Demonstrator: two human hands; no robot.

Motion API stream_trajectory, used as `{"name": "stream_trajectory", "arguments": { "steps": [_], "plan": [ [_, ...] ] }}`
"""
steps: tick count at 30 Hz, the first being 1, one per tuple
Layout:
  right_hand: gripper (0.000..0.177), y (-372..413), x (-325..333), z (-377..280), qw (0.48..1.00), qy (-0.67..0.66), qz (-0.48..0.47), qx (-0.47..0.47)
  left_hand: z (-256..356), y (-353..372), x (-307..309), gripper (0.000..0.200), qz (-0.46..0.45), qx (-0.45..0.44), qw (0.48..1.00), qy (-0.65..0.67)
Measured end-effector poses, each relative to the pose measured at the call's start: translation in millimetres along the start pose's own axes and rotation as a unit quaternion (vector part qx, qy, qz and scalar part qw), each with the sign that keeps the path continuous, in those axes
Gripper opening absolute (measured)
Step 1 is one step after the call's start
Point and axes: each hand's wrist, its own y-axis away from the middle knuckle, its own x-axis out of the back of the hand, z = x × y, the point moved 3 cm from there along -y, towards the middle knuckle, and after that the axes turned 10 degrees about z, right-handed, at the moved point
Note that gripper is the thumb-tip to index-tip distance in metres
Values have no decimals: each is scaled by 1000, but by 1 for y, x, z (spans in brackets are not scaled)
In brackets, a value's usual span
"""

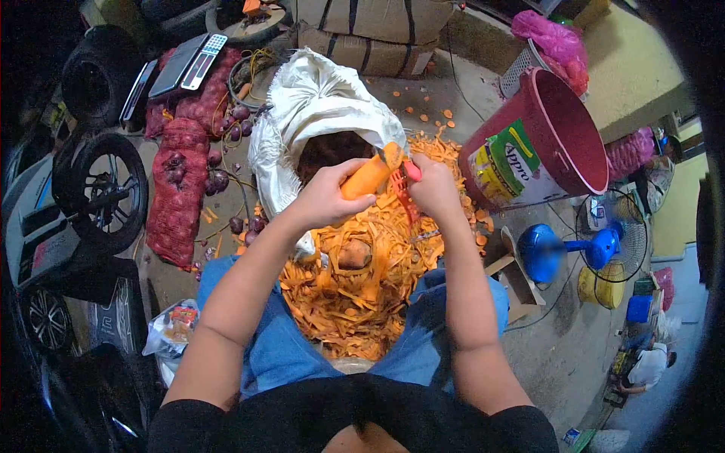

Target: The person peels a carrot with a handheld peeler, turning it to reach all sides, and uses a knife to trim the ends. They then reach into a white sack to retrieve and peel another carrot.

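My left hand (329, 195) is closed around a thick peeled carrot (366, 178), its far end tilted up to the right. In my right hand (436, 186) is a red-handled knife (412, 170), its blade mostly hidden at the carrot's far end. Below both hands lies a large heap of orange carrot peelings (347, 302), spread between my knees. A rounder brownish-orange piece (355, 254) rests on top of the heap. Just beyond my left hand, an open white woven sack (276, 162) shows a dark interior. A red slatted piece (402, 198) shows beside my right hand.
A tall dark-red bucket (555, 136) leans at the right, near a blue fan (540, 253) and a cardboard box (513, 287). Red net bags of onions (180, 192) and a motorcycle wheel (110, 195) stand left. Cartons (370, 53) are behind. Far right, a person (648, 368) sits.
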Motion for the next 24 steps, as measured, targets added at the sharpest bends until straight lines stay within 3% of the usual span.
{"name": "stream_trajectory", "arguments": {
  "steps": [4, 6, 7, 9, 10, 12, 14, 16, 17, 19, 20, 22, 23, 24],
  "plan": [
    [12, 0, -18, 13, 1000, 1, -2, -15, -4, 1, 3, 47, 1, 7, 1000, 17],
    [15, 0, -42, 51, 954, -159, -31, -252, 10, 8, 1, 46, -80, -82, 993, 36],
    [15, 0, -40, 58, 954, -161, -30, -252, 24, 15, -1, 47, -100, -88, 989, 59],
    [21, 7, -37, 69, 915, -127, -111, -366, 21, 18, 0, 47, -77, -68, 992, 72],
    [21, 10, -47, 69, 915, -127, -112, -365, 15, 18, 1, 46, -50, -50, 994, 85],
    [25, 16, -82, 56, 952, -128, -174, -218, 7, 15, 0, 45, -21, -67, 994, 87],
    [27, 28, -100, 30, 948, -166, -190, -194, 8, 13, -2, 45, 5, -88, 992, 91],
    [27, 39, -99, -3, 825, -406, -226, -321, 10, 12, -9, 48, -27, -22, 966, 258],
    [27, 39, -93, -17, 825, -408, -225, -321, 8, 11, -8, 48, -9, -26, 970, 242],
    [26, 34, -82, -42, 694, -620, -202, -306, 5, 9, -6, 48, 22, -31, 971, 236],
    [26, 32, -85, -40, 694, -620, -203, -305, 5, 9, -4, 48, 52, -37, 971, 232],
    [27, 26, -94, -36, 603, -713, -214, -287, 11, 9, 2, 45, 63, -18, 960, 274],
    [27, 28, -97, -27, 613, -688, -202, -332, 10, 8, 7, 43, 67, 1, 970, 232],
    [30, 24, -98, -20, 561, -722, -169, -368, 7, 7, 12, 41, 73, 19, 979, 190]
  ]
}}
